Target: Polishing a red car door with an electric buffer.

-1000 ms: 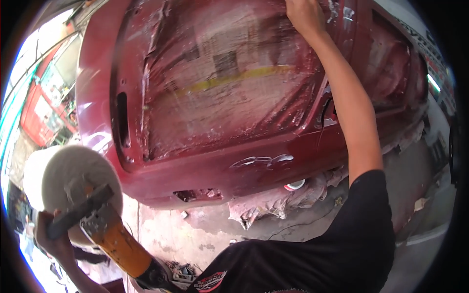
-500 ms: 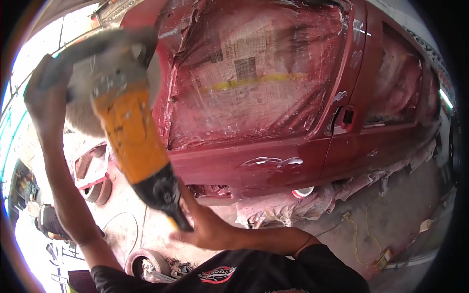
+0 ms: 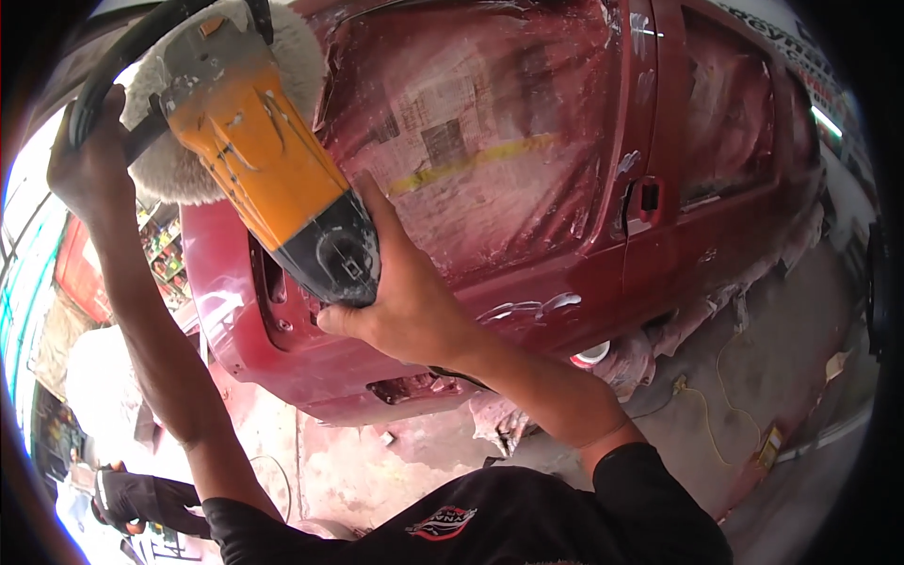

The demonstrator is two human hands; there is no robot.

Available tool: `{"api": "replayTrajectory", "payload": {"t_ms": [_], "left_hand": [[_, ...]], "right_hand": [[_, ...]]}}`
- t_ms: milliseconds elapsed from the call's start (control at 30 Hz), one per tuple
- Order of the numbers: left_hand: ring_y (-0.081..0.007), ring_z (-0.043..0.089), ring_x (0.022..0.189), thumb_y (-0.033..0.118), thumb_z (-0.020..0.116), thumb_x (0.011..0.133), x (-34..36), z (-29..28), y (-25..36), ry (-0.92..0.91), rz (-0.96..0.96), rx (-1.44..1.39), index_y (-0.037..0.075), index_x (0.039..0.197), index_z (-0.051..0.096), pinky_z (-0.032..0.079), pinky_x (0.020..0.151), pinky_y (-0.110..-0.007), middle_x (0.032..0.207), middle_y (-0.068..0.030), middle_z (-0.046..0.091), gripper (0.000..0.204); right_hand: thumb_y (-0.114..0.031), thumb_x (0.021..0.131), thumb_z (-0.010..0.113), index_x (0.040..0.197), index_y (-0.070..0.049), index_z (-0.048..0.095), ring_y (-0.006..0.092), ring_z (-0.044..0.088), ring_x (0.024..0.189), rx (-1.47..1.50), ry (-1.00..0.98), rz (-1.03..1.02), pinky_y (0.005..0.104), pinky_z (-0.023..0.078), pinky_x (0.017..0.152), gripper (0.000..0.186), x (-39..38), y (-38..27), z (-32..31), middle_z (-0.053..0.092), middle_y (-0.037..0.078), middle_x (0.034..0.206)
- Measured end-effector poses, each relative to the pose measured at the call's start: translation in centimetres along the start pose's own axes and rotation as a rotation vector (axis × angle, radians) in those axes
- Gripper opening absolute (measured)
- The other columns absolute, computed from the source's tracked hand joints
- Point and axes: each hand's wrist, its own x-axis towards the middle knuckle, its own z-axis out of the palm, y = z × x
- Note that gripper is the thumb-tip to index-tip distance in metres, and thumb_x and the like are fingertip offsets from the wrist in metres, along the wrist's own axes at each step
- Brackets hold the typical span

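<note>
An orange and black polisher (image 3: 259, 160) with a fluffy pale pad (image 3: 153, 172) is raised at the upper left, over a red car body (image 3: 556, 330). My left hand (image 3: 89, 169) is closed on its curved black front handle. My right hand (image 3: 391, 301) wraps round the black rear end of the polisher's housing, thumb along the underside. Behind the tool, the car's window is masked with paint-dusted plastic, newspaper (image 3: 443, 104) and yellow tape (image 3: 480, 162). Whether the pad touches the bodywork is unclear.
Crumpled paint-stained sheeting (image 3: 659, 348) runs along the car's lower edge, beside a red-and-white round object (image 3: 591, 354). A yellow cable (image 3: 706, 414) crosses the floor at the right. Another person (image 3: 141, 494) in dark clothing bends at the lower left, near cluttered shelves (image 3: 160, 240).
The polisher has risen from the lower left to the upper left, with my left hand on it. My right hand has left the car's top and now holds the polisher's rear, moving up with it.
</note>
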Motion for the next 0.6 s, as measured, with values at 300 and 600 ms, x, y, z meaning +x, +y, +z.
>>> {"api": "replayTrajectory", "payload": {"t_ms": [300,600], "left_hand": [[-0.0078,0.057,0.063,0.025,0.076,0.084,2.9,3.1,-2.3,-0.002,0.055,-0.043,0.009,0.104,0.080,0.045,0.060,-0.025,0.071,-0.0008,0.065,0.026],[-0.0072,0.056,0.066,0.024,0.074,0.088,4.5,11.0,3.5,-0.039,0.070,-0.031,0.008,0.105,0.080,0.045,0.062,-0.024,0.069,0.0034,0.064,0.025]], "right_hand": [[-0.001,0.071,0.077,0.154,0.000,0.024,0.0257,0.055,0.123,-0.054,0.037,-0.092,0.0372,0.043,0.106,0.098,4.6,1.0,-0.7,0.055,0.016,0.130],[-0.001,0.072,0.075,0.147,0.001,0.030,0.0263,0.062,0.114,-0.063,0.126,-0.219,0.0366,0.048,0.100,0.088,5.3,-0.5,-6.7,0.060,0.016,0.122]]}}
